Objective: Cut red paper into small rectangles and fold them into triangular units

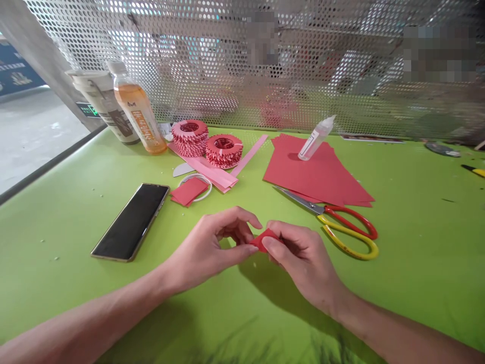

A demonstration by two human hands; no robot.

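Note:
A small folded piece of red paper [267, 237] is held above the green table, between my two hands. My right hand [299, 253] pinches it, the thumb pressed on its face. On its left end sit the thumb and curled fingers of my left hand [223, 237], with the index finger raised off the paper. Beyond my left hand, small red paper rectangles [189, 191] lie on a white ring [206, 191]. To the right of my right hand rest scissors [322, 208] with one red and one yellow handle.
A black phone [132, 222] lies at left. Behind stand a drink bottle [138, 116], a lidded cup [109, 106] and two folded paper rings [189, 139], [224, 150] near pink strips [212, 172]. A glue bottle [312, 141] stands on red sheets [303, 177]. Perforated metal [227, 91] borders the back.

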